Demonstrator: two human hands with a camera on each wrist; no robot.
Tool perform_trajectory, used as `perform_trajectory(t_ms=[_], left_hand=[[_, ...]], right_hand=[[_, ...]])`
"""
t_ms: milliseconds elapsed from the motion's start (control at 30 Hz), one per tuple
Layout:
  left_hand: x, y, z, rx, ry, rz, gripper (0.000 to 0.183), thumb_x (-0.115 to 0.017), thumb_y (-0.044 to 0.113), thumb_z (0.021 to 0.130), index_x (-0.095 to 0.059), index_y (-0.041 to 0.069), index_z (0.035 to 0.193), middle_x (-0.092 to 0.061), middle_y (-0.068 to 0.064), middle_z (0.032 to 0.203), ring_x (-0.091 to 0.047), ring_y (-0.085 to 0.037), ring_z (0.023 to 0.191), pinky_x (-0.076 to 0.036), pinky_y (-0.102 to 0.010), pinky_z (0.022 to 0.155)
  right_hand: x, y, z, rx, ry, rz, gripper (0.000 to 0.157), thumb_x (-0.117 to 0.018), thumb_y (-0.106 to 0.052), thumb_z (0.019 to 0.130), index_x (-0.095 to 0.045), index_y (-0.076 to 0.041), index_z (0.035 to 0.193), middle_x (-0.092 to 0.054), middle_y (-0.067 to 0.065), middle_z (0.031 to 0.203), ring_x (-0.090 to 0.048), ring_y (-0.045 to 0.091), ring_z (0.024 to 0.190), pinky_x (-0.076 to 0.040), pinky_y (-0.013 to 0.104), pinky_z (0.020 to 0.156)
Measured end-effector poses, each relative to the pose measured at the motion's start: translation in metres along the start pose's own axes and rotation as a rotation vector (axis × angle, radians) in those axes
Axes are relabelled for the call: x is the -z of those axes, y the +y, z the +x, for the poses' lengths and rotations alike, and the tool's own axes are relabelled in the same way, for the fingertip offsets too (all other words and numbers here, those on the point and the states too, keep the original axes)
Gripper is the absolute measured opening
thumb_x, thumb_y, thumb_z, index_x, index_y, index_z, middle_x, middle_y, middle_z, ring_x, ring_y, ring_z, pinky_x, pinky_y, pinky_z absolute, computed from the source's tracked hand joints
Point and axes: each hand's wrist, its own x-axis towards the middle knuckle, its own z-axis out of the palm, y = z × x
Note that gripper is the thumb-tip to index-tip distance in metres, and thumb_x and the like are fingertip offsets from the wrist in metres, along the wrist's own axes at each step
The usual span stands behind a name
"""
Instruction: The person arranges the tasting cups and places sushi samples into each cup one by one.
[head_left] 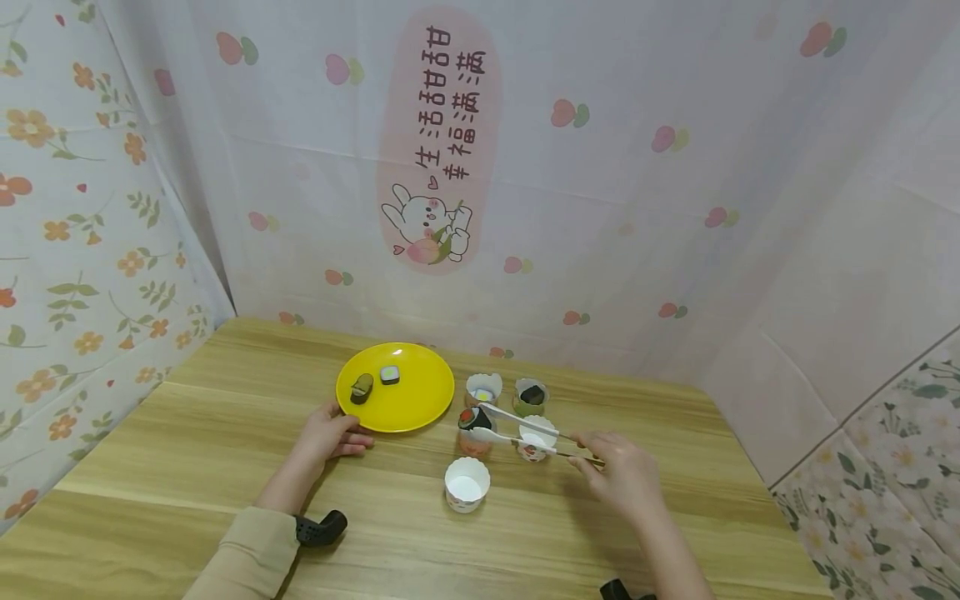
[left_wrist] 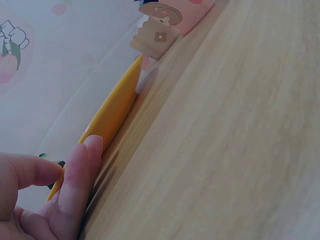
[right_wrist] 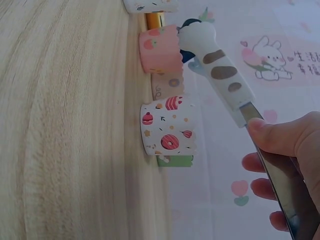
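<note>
My left hand (head_left: 330, 437) pinches the near left rim of a round yellow plate (head_left: 416, 404), thumb above and fingers beneath. Two toy sushi pieces lie on the plate: a brown-topped one (head_left: 362, 387) and a small white-and-black roll (head_left: 390, 375). In my right hand (head_left: 618, 471) I hold metal tongs (right_wrist: 225, 75) with white cat-paw tips. Between those tips is a black sushi roll (head_left: 474, 418) with an orange-red centre, right at the mouth of a pink paper cup (head_left: 476, 447). The right wrist view mostly hides the roll behind a paw tip.
Behind the pink cup stand a beige cup (head_left: 483, 381) with a pale piece inside and a green cup (head_left: 530, 409) holding a dark piece. A printed white cup (head_left: 534, 452) stands under the tongs; another white cup (head_left: 467, 498) is nearer me. A curtain (head_left: 600, 250) hangs behind.
</note>
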Motion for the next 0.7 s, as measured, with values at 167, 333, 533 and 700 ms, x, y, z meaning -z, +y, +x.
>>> perform_trajectory(t_ms=[167, 333, 533, 700], left_hand=[[0.0, 0.0001, -0.0006, -0.004, -0.003, -0.001, 0.052, -0.043, 0.002, 0.097, -0.021, -0.01, 0.143, -0.065, -0.015, 0.085, -0.069, -0.02, 0.067, -0.058, -0.031, 0.063], [-0.0001, 0.0003, -0.0012, -0.001, -0.003, 0.0, 0.053, -0.043, 0.002, 0.097, -0.021, -0.009, 0.143, -0.065, -0.015, 0.086, -0.069, -0.02, 0.067, -0.058, -0.031, 0.063], [-0.0002, 0.0009, -0.0023, 0.004, -0.003, 0.002, 0.054, -0.043, 0.003, 0.097, -0.02, -0.009, 0.144, -0.065, -0.016, 0.086, -0.068, -0.021, 0.067, -0.058, -0.031, 0.063], [-0.0003, 0.0013, -0.0023, 0.001, -0.001, 0.002, 0.053, -0.043, 0.003, 0.097, -0.021, -0.009, 0.144, -0.066, -0.015, 0.086, -0.069, -0.021, 0.067, -0.058, -0.031, 0.063]], right_hand=[[0.0019, -0.0014, 0.0007, -0.038, -0.047, 0.005, 0.036, -0.087, -0.018, 0.066, -0.075, -0.013, 0.1, -0.072, 0.001, 0.091, -0.067, 0.02, 0.078, -0.053, 0.037, 0.055], [0.0035, -0.0026, 0.0019, -0.076, -0.102, 0.011, 0.036, -0.086, -0.02, 0.069, -0.074, -0.014, 0.102, -0.071, 0.001, 0.093, -0.066, 0.017, 0.074, -0.053, 0.035, 0.055], [0.0041, -0.0032, 0.0023, -0.113, -0.143, 0.021, 0.035, -0.084, -0.022, 0.071, -0.074, -0.016, 0.104, -0.071, -0.002, 0.093, -0.065, 0.014, 0.071, -0.052, 0.033, 0.055], [0.0032, -0.0024, 0.0019, -0.126, -0.155, 0.018, 0.035, -0.084, -0.024, 0.072, -0.074, -0.017, 0.104, -0.07, -0.003, 0.092, -0.064, 0.013, 0.07, -0.05, 0.032, 0.053]])
